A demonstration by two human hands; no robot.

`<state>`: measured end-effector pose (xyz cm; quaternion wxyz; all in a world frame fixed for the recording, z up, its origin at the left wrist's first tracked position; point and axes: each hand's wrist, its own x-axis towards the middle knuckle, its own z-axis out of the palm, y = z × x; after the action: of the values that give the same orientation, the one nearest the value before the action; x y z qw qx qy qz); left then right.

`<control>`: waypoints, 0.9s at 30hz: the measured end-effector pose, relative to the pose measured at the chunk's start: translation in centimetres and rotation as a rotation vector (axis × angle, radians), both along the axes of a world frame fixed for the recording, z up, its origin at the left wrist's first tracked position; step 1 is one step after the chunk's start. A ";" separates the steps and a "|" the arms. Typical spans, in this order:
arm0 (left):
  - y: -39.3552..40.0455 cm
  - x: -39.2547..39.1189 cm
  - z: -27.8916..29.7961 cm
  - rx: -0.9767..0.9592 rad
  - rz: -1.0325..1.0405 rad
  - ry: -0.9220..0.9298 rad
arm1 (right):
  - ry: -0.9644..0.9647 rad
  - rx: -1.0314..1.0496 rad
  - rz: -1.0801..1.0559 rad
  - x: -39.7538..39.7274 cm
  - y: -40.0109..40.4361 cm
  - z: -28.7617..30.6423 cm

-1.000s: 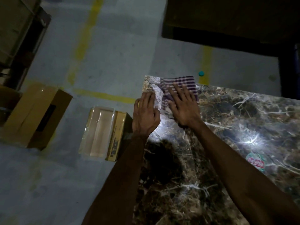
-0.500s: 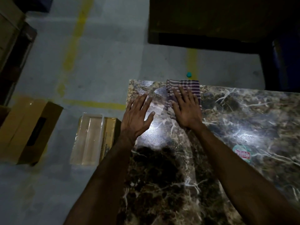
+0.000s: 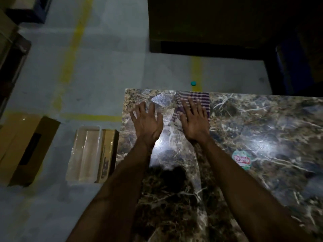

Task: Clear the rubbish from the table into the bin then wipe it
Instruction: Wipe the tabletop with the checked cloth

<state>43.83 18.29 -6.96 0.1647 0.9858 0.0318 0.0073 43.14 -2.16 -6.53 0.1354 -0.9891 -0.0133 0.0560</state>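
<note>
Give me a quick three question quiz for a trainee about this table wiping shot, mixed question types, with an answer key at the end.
1. True or false: the right hand presses flat on the purple and white striped cloth.
2. Multiple choice: the round red and green sticker lies on the dark marbled tabletop (A) left of both arms, (B) right of the right forearm, (C) under the cloth.
3. Fill in: the small teal bottle cap lies on the ____ beyond the table's far edge.

Key: 1 true; 2 B; 3 floor. Also note that the left hand is spread open, off the cloth.
</note>
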 end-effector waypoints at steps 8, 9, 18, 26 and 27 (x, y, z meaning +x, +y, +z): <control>-2.6 -0.3 -2.4 0.027 -0.080 -0.078 | -0.019 0.000 0.151 0.3 1.0 -0.5; -2.7 -0.3 -2.4 0.027 -0.080 -0.072 | -0.019 -0.013 0.173 -0.8 -0.1 -0.6; -2.9 -0.3 -2.2 0.001 -0.043 -0.053 | 0.003 -0.014 -0.118 3.9 -2.1 -0.7; -2.9 -0.4 -1.5 -0.055 -0.109 -0.045 | -0.010 -0.011 0.040 -3.0 -5.2 -0.4; -2.9 -0.5 -1.6 -0.067 -0.123 -0.053 | -0.010 -0.022 -0.019 -2.4 -5.8 -0.5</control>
<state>43.35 15.35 -8.53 0.1988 0.9792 -0.0328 0.0223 40.74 -7.95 -7.00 0.1249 -0.9909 -0.0038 0.0501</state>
